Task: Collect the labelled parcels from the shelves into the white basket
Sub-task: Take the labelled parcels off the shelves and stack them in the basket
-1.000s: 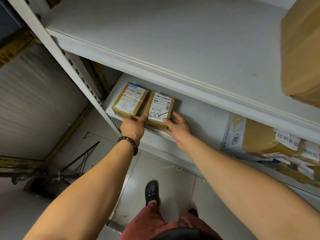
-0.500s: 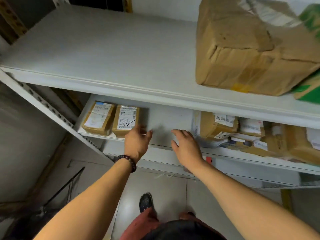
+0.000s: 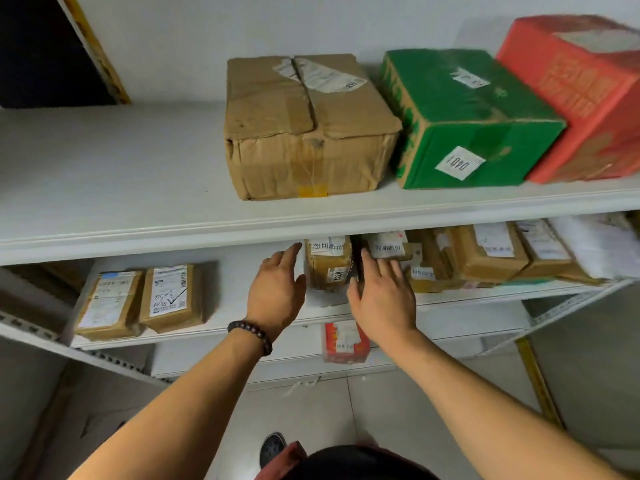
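White metal shelving (image 3: 145, 233) against a pale wall fills the view, and a tiled floor is seen below it. On the middle shelf both hands are held with fingers spread and nothing is grasped. The left hand (image 3: 275, 295), with a dark bead bracelet (image 3: 251, 336) on its wrist, is placed just left of a small brown parcel (image 3: 328, 268), and the right hand (image 3: 382, 299) is placed just right of it; whether the parcel is touched by either hand cannot be told. On this parcel a white label with printed Chinese characters is seen at the top, and a small sticker with digits like "0332" lower down, partly blurred. To the right, more brown parcels (image 3: 485, 254) with similar white labels are packed close together. At the left end of the same shelf two flat brown parcels lie side by side: the left flat parcel (image 3: 109, 303) carries a printed shipping label, and the right flat parcel (image 3: 171, 296) carries a label with a barcode, handwritten "5050" and a tick mark. On the upper shelf a large brown carton (image 3: 304, 129) with a torn label, a green carton (image 3: 467, 119) with a sticker reading "040", and a red carton (image 3: 581, 91) with pale printing stand next to each other. On the lowest shelf a red packet (image 3: 344, 342) is partly seen. The white basket is not in view.
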